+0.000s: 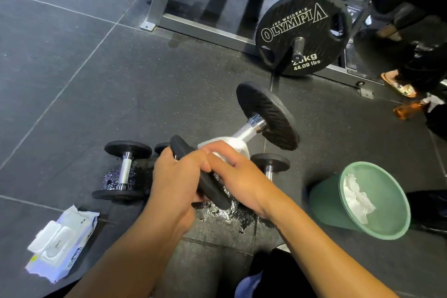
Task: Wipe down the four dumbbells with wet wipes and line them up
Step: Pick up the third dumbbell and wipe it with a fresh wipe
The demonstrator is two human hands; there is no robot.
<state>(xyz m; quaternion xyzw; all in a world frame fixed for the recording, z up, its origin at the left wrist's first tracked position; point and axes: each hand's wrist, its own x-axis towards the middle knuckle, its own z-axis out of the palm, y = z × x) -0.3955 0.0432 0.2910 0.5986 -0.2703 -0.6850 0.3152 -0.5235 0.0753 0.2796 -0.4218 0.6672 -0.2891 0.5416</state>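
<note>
1. Left hand [174,176] grips the raised dumbbell [267,115] by its near plate; right hand [235,176] clasps a wipe [233,145] round its handle.
2. A wet plate could slip, dropping it onto the floor dumbbells [124,172].

left grip [174,178] clenched, right grip [238,175] clenched

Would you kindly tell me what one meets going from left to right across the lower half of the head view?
pack of wet wipes → floor dumbbell → held dumbbell, its plate gripped by the left hand, right hand holding a wet wipe round its handle → green bin
</note>
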